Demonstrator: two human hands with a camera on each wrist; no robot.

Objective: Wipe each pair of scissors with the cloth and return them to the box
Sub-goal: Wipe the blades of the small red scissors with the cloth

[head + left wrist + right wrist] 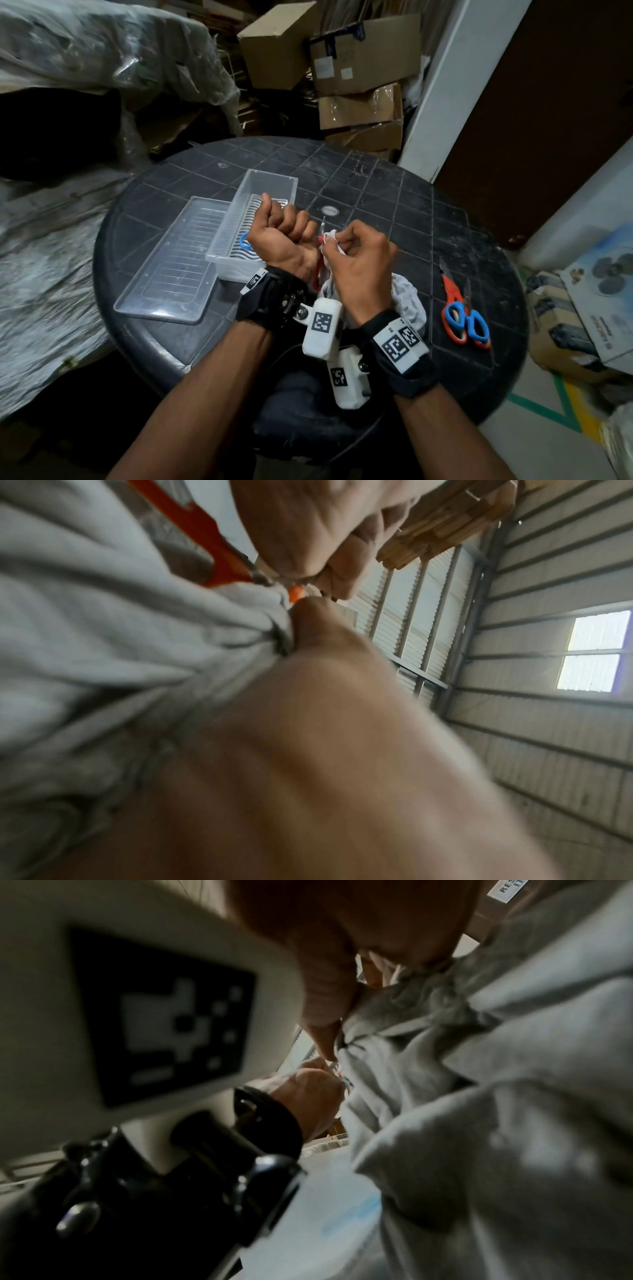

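Note:
My left hand grips a pair of red-handled scissors in a fist above the table, its blade tip pointing up. My right hand pinches the white cloth around the blades just beside it. In the left wrist view the red scissors handle runs behind the cloth. The right wrist view is filled by the cloth. The clear plastic box stands behind my left hand, with a blue scissors handle showing inside. Another pair of red and blue scissors lies on the table at the right.
The box's clear lid lies left of the box on the round dark table. Cardboard boxes are stacked behind the table. Plastic-covered bundles sit at the left, and a printed carton stands on the floor at the right.

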